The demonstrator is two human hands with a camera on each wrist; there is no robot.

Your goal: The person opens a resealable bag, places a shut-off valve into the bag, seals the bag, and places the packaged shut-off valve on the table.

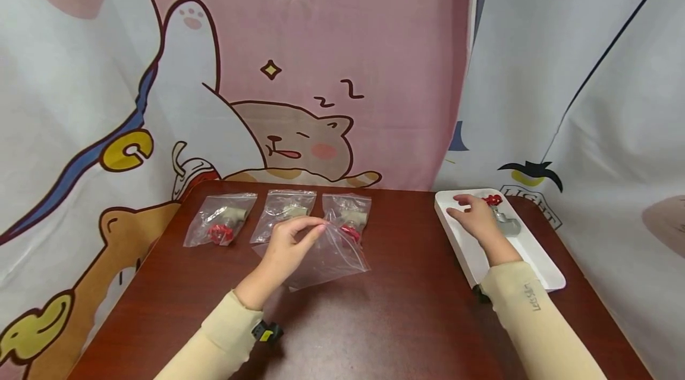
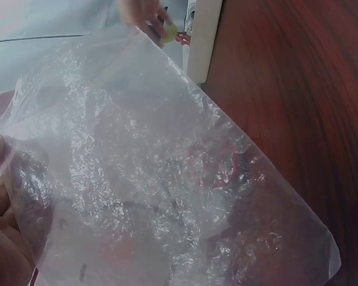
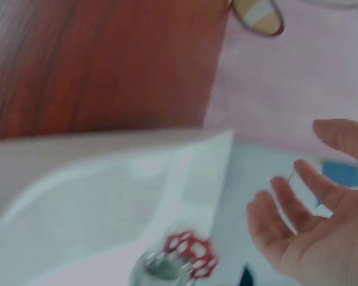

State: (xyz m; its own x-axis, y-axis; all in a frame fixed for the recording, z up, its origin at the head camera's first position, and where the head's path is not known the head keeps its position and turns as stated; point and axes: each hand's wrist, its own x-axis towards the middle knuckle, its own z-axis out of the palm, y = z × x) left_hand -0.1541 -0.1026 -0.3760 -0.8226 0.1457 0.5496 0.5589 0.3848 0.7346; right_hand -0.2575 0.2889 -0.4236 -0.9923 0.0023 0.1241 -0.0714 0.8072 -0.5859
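Observation:
My left hand (image 1: 280,258) pinches the edge of a clear zip bag (image 1: 323,267) between thumb and fingertips, above the table. In the left wrist view that bag (image 2: 149,161) spreads across most of the picture. Over the far end of a white tray (image 1: 535,264), my right hand (image 1: 478,225) hovers with loosely bent fingers and holds nothing. A grey valve (image 1: 508,225) with a red handwheel (image 1: 493,200) lies in the tray beside it, partly covered by that hand. The right wrist view has the handwheel (image 3: 192,253) below and left of the fingers, apart from them.
Three clear zip bags, left (image 1: 200,222), middle (image 1: 267,213) and right (image 1: 332,204), lie in a row along the back of the brown table (image 1: 407,308). Valves with red handwheels show in the outer two. A printed cloth (image 1: 407,71) hangs behind the table.

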